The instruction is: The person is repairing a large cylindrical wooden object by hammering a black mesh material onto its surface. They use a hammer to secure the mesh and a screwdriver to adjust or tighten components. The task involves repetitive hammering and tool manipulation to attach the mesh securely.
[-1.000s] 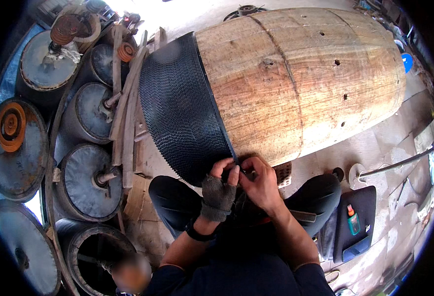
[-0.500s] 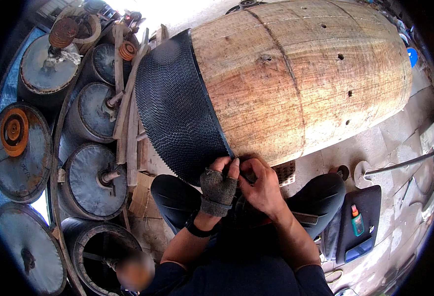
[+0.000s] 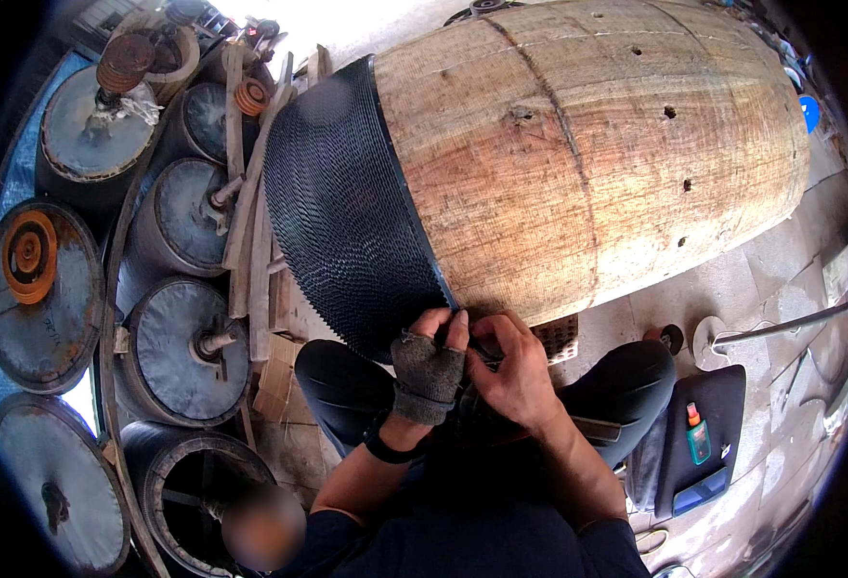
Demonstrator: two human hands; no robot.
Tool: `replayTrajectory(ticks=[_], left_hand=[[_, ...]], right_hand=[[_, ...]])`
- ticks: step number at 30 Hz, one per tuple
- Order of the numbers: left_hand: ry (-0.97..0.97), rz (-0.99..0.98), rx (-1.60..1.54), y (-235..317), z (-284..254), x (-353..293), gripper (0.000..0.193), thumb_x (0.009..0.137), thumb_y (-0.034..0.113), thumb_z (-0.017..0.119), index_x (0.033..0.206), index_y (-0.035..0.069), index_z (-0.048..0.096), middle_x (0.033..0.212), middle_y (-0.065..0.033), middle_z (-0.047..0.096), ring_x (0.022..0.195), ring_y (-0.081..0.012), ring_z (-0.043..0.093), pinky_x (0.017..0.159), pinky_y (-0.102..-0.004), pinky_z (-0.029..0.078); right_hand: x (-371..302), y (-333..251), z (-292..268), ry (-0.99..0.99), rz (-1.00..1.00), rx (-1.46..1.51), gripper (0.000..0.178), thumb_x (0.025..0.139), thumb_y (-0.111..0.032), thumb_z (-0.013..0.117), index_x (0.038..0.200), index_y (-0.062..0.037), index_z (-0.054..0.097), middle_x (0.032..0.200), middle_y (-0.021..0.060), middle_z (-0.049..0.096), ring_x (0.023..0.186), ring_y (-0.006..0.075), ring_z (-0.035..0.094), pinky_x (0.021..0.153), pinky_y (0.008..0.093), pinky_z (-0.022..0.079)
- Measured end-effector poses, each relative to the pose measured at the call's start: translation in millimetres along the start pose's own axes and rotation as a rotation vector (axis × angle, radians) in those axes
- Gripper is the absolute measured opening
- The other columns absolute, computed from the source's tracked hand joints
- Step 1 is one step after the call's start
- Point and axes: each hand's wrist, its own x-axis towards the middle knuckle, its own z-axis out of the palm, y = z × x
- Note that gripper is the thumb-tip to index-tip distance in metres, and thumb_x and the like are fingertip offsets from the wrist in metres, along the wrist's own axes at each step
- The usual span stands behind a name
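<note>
Paved in pale, stained slabs (image 3: 780, 255) at right; washed with white light (image 3: 366, 24) at the far side; crowded at left with drums (image 3: 178, 361) and, just beside them, planks (image 3: 250, 188).

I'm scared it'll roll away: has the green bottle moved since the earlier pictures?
No, the green bottle lies in the same spot on the dark pad.

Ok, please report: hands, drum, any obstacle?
Left hand, gloved, at edge of black band; right hand, bare, close beside. Wooden drum mostly uncovered. No visible obstruction.
</note>
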Motion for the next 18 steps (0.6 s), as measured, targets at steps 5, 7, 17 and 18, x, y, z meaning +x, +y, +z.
replayTrajectory(ticks=[5, 7, 17, 18], left_hand=[[0.014, -0.032, -0.086, 3.0, -0.4, 2.0, 0.018, 0.096, 0.021, 0.069, 0.096, 0.003, 0.072, 0.074, -0.0091, 0.067, 0.065, -0.0157, 0.063, 0.061, -0.0337, 0.051], [-0.009, -0.054, -0.036, 3.1, 1.2, 2.8, 0.018, 0.096, 0.021, 0.069, 0.095, 0.003, 0.071, 0.078, -0.0075, 0.068, 0.070, -0.0152, 0.062, 0.065, -0.0335, 0.050], [0.072, -0.138, -0.237, -12.1, 5.8, 0.4, 0.028, 0.099, 0.031, 0.068, 0.098, 0.003, 0.070, 0.082, -0.0030, 0.066, 0.073, -0.0121, 0.058, 0.064, -0.0286, 0.048], [0.086, -0.173, -0.255, -18.9, 2.1, 2.9, 0.028, 0.098, 0.031, 0.069, 0.098, 0.003, 0.070, 0.081, -0.0023, 0.065, 0.072, -0.0110, 0.057, 0.063, -0.0269, 0.048]], right_hand=[[-4.9, -3.2, -2.3, -0.078, 0.017, -0.014, 0.034, 0.080, -0.006, 0.076, 0.110, 0.0013, 0.062, 0.104, 0.0209, 0.063, 0.095, 0.0404, 0.066, 0.081, 0.0438, 0.055], [-8.5, -6.5, -7.6, -0.056, -0.028, -0.015, 0.035, 0.081, -0.006, 0.075, 0.113, 0.0012, 0.062, 0.107, 0.0214, 0.063, 0.098, 0.0408, 0.065, 0.083, 0.0443, 0.055], [-84.3, -8.3, -86.3, 0.383, -0.076, -0.225, 0.026, 0.085, -0.003, 0.072, 0.110, -0.0003, 0.064, 0.102, 0.0190, 0.065, 0.091, 0.0380, 0.068, 0.079, 0.0422, 0.057], [-92.2, -9.2, -95.6, 0.490, -0.065, -0.262, 0.023, 0.085, -0.001, 0.073, 0.107, 0.0002, 0.065, 0.099, 0.0187, 0.067, 0.089, 0.0362, 0.068, 0.079, 0.0415, 0.057]])
